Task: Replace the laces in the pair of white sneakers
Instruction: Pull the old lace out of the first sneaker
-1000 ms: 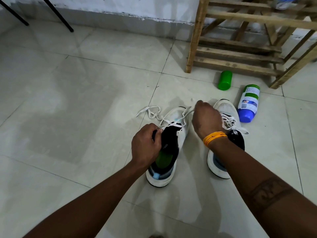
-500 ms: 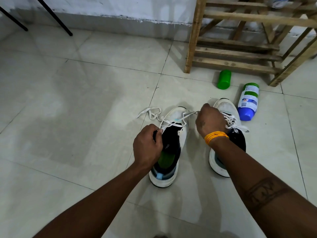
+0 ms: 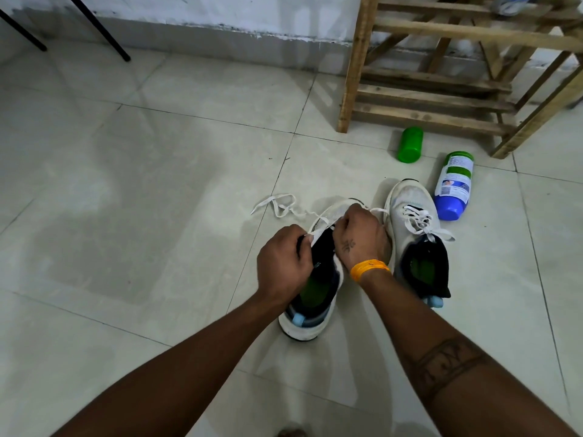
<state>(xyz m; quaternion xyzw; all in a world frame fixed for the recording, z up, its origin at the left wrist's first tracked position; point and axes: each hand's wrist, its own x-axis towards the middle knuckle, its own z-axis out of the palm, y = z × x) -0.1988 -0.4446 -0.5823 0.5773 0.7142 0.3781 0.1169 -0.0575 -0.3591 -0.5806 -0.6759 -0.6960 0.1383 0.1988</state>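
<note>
On the tiled floor [image 3: 142, 216], center frame, left sneaker [image 3: 310, 313] stands heel toward the camera, green insole showing, its white lace [image 3: 277, 205] partly undone. Both hands sit right over its tongue and collar area. Left hand [image 3: 282, 263] has fingers curled, pinching a lace strand at the near-left edge of the opening. Right hand [image 3: 359, 239] also curled, gripping the lace over the forefoot; a strand runs out from under its knuckles toward the right. So the lace lies inside both grips, with the loose tail trailing off on the floor up-left of the toe. Orange wristband [image 3: 369, 269] on the right wrist.

Right sneaker [image 3: 416, 234] stands just beside, touching or nearly touching the right hand's edge; I cannot tell which. Its lace is threaded, ends lying loose across it.

Versus 0.5 s ago: right hand has moved left and nearer, from between the 2 shoes to on top of the left sneaker, close to the left hand. Left hand is about where it was. Loose tail is in much the same spot.

Further out: blue bottle [image 3: 454, 187] on its side just right of the right sneaker's toe, green bottle [image 3: 410, 144] lying beyond it, wooden rack [image 3: 356, 64] behind both, 2 black legs [image 3: 104, 33] top-left.
</note>
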